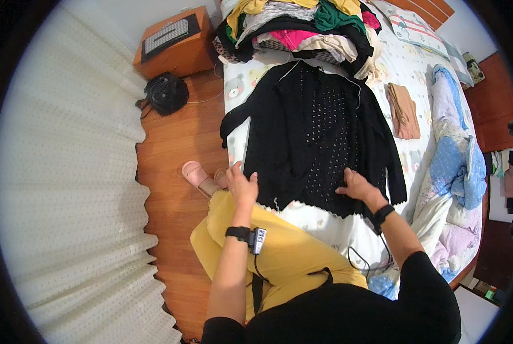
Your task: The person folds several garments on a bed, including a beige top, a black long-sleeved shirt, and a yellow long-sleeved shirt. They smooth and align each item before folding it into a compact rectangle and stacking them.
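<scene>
Two hands (359, 187) at a black garment (296, 132), white sheet (331, 230) beyond its lower edge

Dark chars (260, 235) on grey L-wrist device (257, 244), too sm. to read.

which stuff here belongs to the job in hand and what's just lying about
In the job:
- black knit garment, spread on the bed
- left hand, at its lower left edge
- right hand, on its lower right part
- probably the clothes heap and folded tan garment

Lying about:
- crumpled blue bedding
- apparently a black bag, beside the nightstand
</scene>
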Motion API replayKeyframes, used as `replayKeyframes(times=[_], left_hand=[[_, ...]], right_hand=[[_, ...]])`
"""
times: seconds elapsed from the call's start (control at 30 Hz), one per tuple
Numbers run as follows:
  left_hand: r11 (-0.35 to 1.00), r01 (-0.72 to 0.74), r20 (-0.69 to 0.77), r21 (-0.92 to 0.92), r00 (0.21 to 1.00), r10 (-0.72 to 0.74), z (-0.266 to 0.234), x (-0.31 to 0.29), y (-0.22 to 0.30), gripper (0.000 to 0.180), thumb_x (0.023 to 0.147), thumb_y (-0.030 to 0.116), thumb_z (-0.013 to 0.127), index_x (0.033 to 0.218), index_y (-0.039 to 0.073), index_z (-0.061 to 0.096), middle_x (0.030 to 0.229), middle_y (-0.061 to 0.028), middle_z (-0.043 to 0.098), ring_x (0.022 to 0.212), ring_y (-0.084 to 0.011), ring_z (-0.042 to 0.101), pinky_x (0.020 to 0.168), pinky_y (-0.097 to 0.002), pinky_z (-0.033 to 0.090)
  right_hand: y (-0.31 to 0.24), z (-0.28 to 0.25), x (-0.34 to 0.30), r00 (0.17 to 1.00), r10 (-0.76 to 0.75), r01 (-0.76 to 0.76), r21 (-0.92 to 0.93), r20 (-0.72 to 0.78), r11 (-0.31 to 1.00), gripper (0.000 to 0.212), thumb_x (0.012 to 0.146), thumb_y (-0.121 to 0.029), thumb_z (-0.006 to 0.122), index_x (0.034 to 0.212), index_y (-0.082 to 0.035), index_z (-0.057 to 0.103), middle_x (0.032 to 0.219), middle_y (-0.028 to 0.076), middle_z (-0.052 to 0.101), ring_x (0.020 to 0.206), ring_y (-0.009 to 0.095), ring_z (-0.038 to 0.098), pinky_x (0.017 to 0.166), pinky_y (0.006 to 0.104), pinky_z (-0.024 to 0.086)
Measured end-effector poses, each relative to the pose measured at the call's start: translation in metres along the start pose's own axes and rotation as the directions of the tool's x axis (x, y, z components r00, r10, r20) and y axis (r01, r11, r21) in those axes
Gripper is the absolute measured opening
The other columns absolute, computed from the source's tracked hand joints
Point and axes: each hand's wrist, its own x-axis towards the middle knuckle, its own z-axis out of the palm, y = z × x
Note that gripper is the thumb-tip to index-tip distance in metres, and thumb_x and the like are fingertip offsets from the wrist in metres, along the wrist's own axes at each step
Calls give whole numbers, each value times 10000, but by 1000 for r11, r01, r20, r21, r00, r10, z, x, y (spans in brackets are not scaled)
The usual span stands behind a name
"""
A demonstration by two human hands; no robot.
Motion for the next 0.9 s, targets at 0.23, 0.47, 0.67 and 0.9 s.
replayKeyframes(times=[0.23,0.47,0.67,0.9], left_hand=[[552,492,401,-673,870,-286,13,-17,-32,430,884,99,751,1263,-24,590,1009,-101,696,887,-175,650,795,-308,529],[651,427,219,-628,899,-379,1,-22,-31,331,873,179,755,1112,-31,664,928,-43,672,849,-137,598,772,-271,485],[280,540,422,-794,820,-387,7,-14,-29,204,852,103,728,970,4,595,860,-15,595,800,-120,545,747,-274,455],[328,540,437,-775,833,-339,9,-6,-26,349,814,46,787,1109,-19,613,984,-57,680,901,-137,627,836,-275,512]], right_hand=[[-108,-85,119,812,-209,415,288,-545,863,344,891,-312,730,1021,-1,659,943,208,706,877,360,694,797,443,557],[-111,-56,212,773,0,224,273,-634,936,336,846,-240,744,1060,14,692,1044,235,719,1024,365,701,863,419,550],[-16,-94,164,532,149,-112,105,-833,988,217,815,-105,733,1013,-46,665,909,135,674,903,303,665,772,406,542],[-153,-100,247,500,-535,636,-131,-681,760,372,862,-38,676,1223,-115,631,1223,151,618,1117,389,607,914,446,531]])
